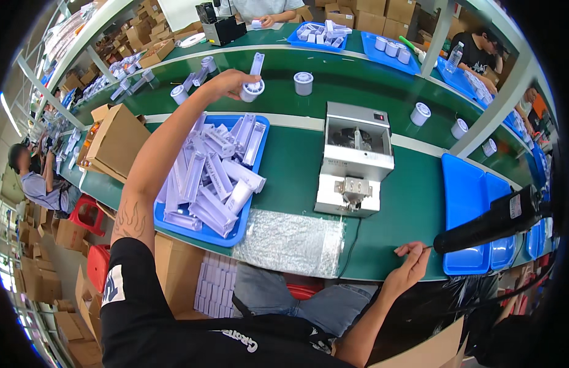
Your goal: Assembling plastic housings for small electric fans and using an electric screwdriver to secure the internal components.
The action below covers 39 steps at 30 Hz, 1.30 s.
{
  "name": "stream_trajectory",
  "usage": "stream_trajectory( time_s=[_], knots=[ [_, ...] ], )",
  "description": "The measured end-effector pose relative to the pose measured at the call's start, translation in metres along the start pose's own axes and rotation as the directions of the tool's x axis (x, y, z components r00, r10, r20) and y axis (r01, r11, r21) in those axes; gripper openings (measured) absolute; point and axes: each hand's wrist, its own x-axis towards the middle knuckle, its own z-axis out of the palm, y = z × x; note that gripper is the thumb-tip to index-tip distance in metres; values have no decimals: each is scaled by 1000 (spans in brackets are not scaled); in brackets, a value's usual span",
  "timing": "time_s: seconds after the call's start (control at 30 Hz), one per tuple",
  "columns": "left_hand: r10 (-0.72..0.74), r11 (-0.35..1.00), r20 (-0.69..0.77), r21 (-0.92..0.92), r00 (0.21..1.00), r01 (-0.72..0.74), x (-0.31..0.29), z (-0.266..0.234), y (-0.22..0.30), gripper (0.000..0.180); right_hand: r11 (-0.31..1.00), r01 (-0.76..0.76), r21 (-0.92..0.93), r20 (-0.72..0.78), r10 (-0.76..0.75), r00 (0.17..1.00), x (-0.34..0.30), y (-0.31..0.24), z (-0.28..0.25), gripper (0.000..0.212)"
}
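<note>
Over the green belt (pixel 352 86) past the counter (pixel 290 181), left hand (pixel 238 84) is gripping the white housing (pixel 252 92), long axis pointing away, right hand (pixel 409 267) sitting well apart by the black driver (pixel 489 224), hold unclear.

I see bright, even light | lit tube (pixel 10 115) far left of the metal machine (pixel 358 161) | glare on shiny sheet (pixel 290 242) nearer me than it | bent edges, black rim

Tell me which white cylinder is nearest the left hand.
The cylinder right at the left hand, a pale strip just beyond it; the other cylinders stand apart.
</note>
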Motion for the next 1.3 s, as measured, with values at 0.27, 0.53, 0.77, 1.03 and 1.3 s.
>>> stream_trajectory(
  time_s=[0.27,0.53,0.77,1.03,1.3],
  knots=[
    [6,921,-103,387,995,34,72,-29,-42,70,995,-35,-99,55,40,998,2,1,7,27],
    [476,689,-247,701,844,-183,68,-7,-26,68,989,-52,-141,37,58,998,2,-6,5,25],
    [593,719,-18,460,805,-520,106,40,13,54,919,-140,-367,26,161,987,4,-3,6,15],
    [219,951,222,169,950,-258,170,66,2,55,916,28,-401,24,-20,1000,12,-21,1,12],
    [374,910,271,78,887,-408,132,66,-3,60,911,117,-396,59,-102,993,10,-17,4,12]
  ],
)
